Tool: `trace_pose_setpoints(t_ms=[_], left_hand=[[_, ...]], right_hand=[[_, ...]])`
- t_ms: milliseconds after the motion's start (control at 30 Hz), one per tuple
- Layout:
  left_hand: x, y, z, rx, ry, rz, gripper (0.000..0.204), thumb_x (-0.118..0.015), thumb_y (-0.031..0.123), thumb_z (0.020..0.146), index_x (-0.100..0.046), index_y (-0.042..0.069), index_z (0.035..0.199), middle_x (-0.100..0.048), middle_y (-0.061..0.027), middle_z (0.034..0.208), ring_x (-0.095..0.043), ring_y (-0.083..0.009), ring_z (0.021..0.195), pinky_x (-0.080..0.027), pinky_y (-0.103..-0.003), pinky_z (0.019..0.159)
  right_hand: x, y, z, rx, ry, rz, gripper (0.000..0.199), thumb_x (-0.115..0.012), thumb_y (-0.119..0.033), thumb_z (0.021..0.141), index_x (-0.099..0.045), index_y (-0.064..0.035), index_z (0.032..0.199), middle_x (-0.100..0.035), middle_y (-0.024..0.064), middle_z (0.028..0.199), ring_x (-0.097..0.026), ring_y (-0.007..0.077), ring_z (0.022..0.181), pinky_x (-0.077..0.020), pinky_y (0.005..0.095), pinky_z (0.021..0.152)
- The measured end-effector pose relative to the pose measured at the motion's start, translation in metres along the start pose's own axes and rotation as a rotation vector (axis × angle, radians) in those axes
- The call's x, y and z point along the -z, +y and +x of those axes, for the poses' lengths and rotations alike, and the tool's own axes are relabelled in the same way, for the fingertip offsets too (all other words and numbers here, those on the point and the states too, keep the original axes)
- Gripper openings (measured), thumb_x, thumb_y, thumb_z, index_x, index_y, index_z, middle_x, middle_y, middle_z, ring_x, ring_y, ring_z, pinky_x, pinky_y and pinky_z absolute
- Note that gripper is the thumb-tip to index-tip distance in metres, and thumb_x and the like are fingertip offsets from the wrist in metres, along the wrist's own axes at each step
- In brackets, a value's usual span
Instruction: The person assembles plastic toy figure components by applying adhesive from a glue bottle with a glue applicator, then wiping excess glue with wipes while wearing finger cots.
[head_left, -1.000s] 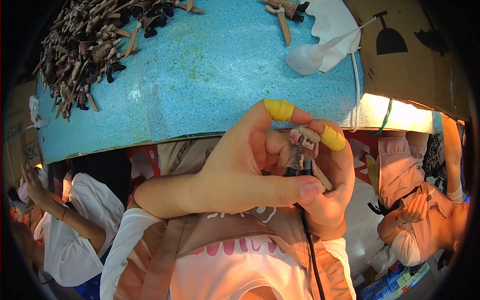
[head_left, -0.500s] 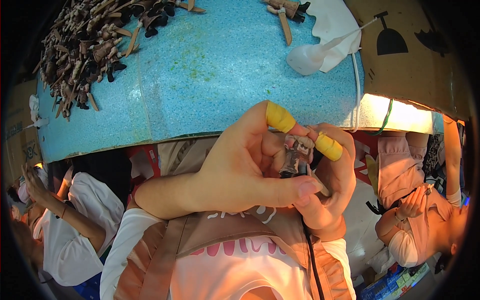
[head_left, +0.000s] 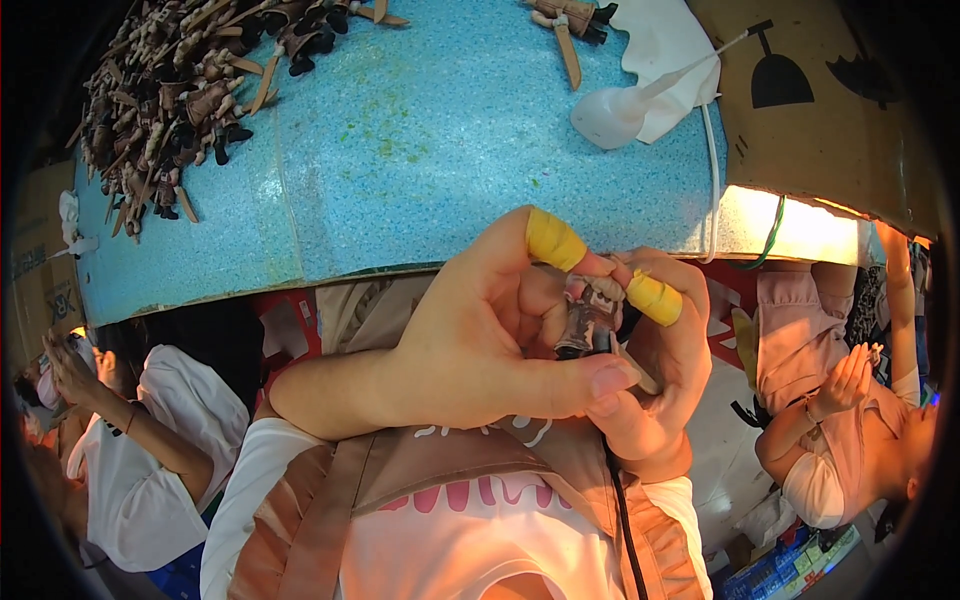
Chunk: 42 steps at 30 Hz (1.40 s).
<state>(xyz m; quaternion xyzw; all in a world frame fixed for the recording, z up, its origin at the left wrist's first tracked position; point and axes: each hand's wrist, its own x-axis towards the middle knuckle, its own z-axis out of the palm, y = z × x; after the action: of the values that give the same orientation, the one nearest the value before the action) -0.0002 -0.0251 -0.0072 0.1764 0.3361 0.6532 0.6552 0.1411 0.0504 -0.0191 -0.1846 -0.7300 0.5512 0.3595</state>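
Since the earlier frame both hands have barely shifted: the left hand (head_left: pixel 470 340) and right hand (head_left: pixel 655 385) pinch one small figurine (head_left: pixel 590 315) below the tabletop's (head_left: pixel 450 150) near edge. Many figurines (head_left: pixel 170 90) wait at its far left corner.

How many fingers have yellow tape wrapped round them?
2: one band on a left hand finger, one on a right hand finger, both beside the small figure. Others may be hidden.

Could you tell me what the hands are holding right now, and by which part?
Both the left hand and right hand pinch a small brown figurine around its body, head end up.
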Motion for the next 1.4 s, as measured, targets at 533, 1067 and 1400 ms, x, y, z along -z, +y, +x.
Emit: trace_pose_setpoints(t_ms=[533,1067,1400], left_hand=[[0.001,-0.007,0.001,0.078,-0.103,-0.216,0.048,-0.066,-0.001,0.075,-0.035,0.008,0.111,-0.055,-0.0163,0.102,-0.056,-0.0113,0.063,-0.046,-0.022,0.049],[0.007,-0.013,0.004,-0.030,-0.408,-0.399,0.062,-0.073,0.004,0.070,-0.034,0.006,0.118,-0.041,-0.0212,0.124,-0.049,-0.0264,0.108,-0.047,-0.036,0.084],[0.013,-0.015,0.007,-0.307,-0.419,0.186,0.076,-0.078,0.002,0.062,-0.029,0.008,0.120,-0.046,-0.0211,0.121,-0.049,-0.0277,0.109,-0.046,-0.038,0.084]], right_hand=[[-0.003,-0.011,-0.009,-0.265,0.004,0.982,0.088,-0.080,-0.016,0.061,-0.029,0.0039,0.130,-0.040,0.0130,0.119,-0.046,0.0262,0.110,-0.0400,0.0348,0.091],[-0.003,-0.006,-0.012,0.143,0.117,0.004,0.078,-0.079,-0.039,0.061,-0.048,0.0078,0.115,-0.042,0.0194,0.116,-0.044,0.0307,0.107,-0.0357,0.0421,0.091],[0.000,-0.006,-0.013,-0.200,0.187,0.589,0.063,-0.070,-0.014,0.071,-0.041,0.0081,0.121,-0.043,0.0179,0.120,-0.044,0.0237,0.110,-0.0363,0.0339,0.091]])
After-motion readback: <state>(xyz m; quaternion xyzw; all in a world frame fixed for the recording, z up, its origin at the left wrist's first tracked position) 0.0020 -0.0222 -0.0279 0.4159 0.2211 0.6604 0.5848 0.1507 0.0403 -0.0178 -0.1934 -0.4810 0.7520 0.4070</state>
